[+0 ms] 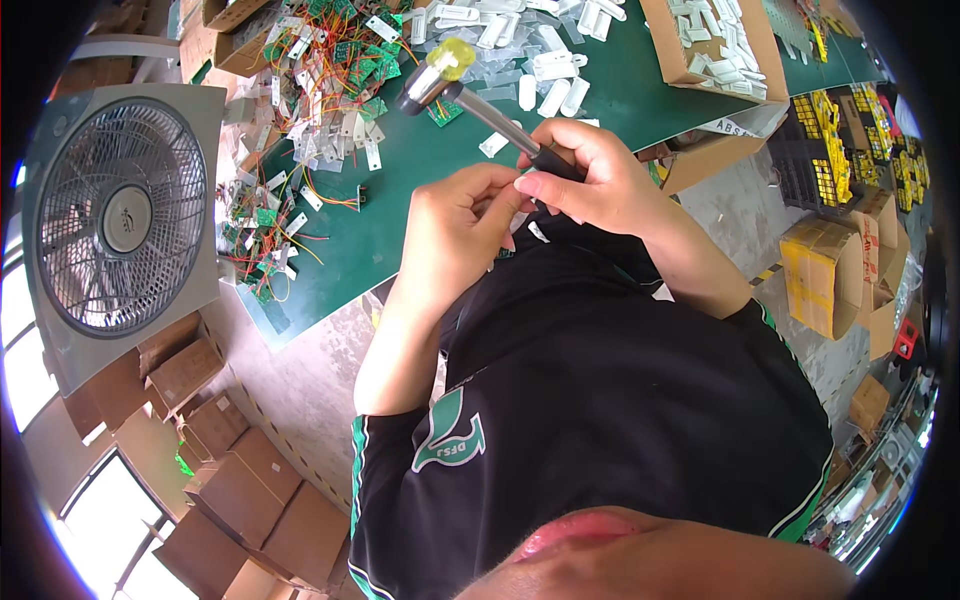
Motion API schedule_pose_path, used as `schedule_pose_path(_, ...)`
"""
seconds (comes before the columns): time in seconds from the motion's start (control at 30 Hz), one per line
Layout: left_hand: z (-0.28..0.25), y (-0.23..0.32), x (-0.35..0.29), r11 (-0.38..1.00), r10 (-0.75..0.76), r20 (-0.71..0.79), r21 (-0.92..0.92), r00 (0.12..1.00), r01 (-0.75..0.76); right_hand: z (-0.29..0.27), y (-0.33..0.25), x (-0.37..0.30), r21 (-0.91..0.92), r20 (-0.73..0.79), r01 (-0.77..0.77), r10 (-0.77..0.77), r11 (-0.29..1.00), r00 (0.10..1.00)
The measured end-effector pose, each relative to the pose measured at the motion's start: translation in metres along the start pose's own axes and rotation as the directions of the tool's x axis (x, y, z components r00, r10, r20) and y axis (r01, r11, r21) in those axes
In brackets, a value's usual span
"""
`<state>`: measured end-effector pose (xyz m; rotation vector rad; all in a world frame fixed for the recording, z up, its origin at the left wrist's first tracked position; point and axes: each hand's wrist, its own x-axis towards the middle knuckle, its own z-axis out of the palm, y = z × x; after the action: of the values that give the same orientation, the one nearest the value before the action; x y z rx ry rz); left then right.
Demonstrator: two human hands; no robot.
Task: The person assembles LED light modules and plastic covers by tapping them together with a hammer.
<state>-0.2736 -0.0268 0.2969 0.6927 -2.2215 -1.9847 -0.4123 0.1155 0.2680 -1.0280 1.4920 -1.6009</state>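
- Grey fan [122,218], left of the frame: its grille faces inward, perhaps to send air over the green table [372,228].
- Wired boards [335,90], upper left: heaped loose with leads tangled, seemingly so pieces can be drawn from the near edge.
- Left hand [455,222], centre: thumb and fingertips are closed in a pinch, at or almost at the right thumb. What lies between is too hidden to tell; the pose suggests something small, steadied from both sides.
- Hammer [497,114], upper centre: its shaft slants from the head, at upper left, down to the black grip. The head points away from the fingers, probably leaving them clear.
- White parts [557,66], top centre: scattered on the table beyond the hands, apparently for easy reach.
- Right hand [592,180], right of centre: fingers curl around the hammer's grip, with the thumb free toward the left hand, likely so the tool need not be put down.
- Box [662,40], upper right: open-topped, its walls holding more white parts together.
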Motion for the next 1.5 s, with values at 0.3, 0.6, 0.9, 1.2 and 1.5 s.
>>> schedule_pose_path(0.3, -0.018, -0.017, -0.007, 0.976, 0.015, 0.133, -0.217, 0.991, 0.014, 0.003, -0.010, 0.002, 0.181, -0.006, -0.288, 0.294, 0.940, 0.956)
schedule_pose_path(0.6, -0.029, -0.028, -0.005, 0.974, -0.017, 0.091, -0.224, 0.996, 0.037, -0.002, -0.003, 0.005, 0.177, -0.001, -0.329, 0.335, 0.927, 0.942)
schedule_pose_path(0.9, -0.023, -0.035, -0.001, 0.940, 0.238, -0.126, 0.280, 0.963, -0.196, 0.001, 0.007, 0.010, 0.139, -0.014, -0.390, 0.396, 0.910, 0.918)
schedule_pose_path(1.2, -0.015, -0.046, 0.015, 0.775, 0.396, -0.124, 0.576, 0.910, -0.259, -0.002, 0.023, 0.015, 0.018, -0.053, -0.357, 0.357, 0.934, 0.933)
schedule_pose_path(1.5, -0.007, -0.074, 0.045, 0.661, 0.477, -0.127, 0.704, 0.870, -0.260, -0.008, 0.043, 0.041, -0.286, -0.161, -0.370, 0.337, 0.884, 0.928)
